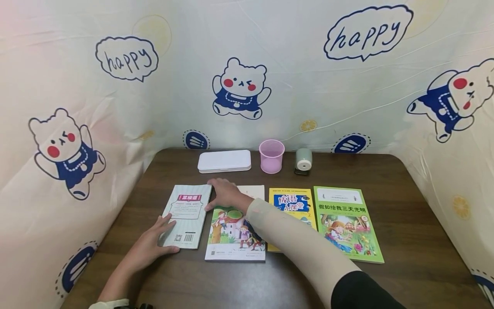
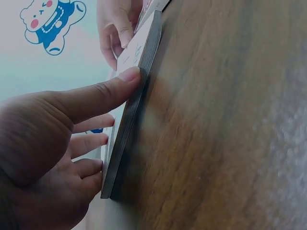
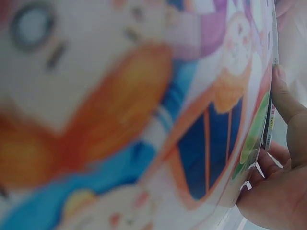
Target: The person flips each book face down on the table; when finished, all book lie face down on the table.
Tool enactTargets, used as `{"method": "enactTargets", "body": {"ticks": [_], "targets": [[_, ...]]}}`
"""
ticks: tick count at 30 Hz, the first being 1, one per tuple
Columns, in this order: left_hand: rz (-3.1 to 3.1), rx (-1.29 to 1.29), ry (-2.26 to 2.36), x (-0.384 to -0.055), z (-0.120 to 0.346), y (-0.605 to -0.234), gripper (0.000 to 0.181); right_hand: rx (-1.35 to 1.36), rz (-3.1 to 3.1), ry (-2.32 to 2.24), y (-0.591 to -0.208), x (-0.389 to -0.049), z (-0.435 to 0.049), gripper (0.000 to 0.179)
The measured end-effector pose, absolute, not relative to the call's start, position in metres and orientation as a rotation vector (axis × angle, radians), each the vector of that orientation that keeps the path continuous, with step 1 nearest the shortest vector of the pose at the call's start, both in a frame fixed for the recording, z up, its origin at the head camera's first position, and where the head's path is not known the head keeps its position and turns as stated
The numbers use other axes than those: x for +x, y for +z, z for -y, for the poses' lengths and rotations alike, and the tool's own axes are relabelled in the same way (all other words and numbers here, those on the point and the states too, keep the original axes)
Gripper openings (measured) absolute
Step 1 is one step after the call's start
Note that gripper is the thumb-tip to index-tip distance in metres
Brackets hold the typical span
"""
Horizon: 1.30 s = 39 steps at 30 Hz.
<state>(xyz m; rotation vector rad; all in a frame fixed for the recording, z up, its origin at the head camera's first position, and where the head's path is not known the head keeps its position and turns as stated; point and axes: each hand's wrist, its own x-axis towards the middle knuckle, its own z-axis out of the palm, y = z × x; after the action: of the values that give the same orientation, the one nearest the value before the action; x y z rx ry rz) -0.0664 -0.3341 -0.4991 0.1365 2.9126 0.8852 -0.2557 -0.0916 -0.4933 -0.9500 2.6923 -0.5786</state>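
Note:
A pale blue-white book (image 1: 187,223) with a red title block and a barcode lies at the left of the row on the table. My left hand (image 1: 152,244) is at its near left corner, fingers along the left side and thumb by the near edge. In the left wrist view the thumb (image 2: 108,93) touches the book's page edge (image 2: 132,120). My right hand (image 1: 227,195) reaches across to the far right corner, with fingertips at the top and thumb at the right side. Under that hand and forearm lies a picture-covered book (image 1: 231,231), partly hidden.
To the right lie a yellow book (image 1: 289,197), partly covered by the right forearm, and a green book (image 1: 347,223). Along the back of the brown table (image 1: 405,214) stand a white case (image 1: 224,161), a pink cup (image 1: 272,156) and a small grey-green device (image 1: 303,159). A printed curtain surrounds the table.

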Motion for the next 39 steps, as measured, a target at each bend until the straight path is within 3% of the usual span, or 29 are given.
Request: {"method": "enactTargets", "body": {"ticks": [39], "targets": [[-2.940, 0.063, 0.829, -0.066, 0.325, -0.500, 0.091, -0.948, -2.680, -0.396, -0.481, -0.247, 0.093, 0.098]]}}
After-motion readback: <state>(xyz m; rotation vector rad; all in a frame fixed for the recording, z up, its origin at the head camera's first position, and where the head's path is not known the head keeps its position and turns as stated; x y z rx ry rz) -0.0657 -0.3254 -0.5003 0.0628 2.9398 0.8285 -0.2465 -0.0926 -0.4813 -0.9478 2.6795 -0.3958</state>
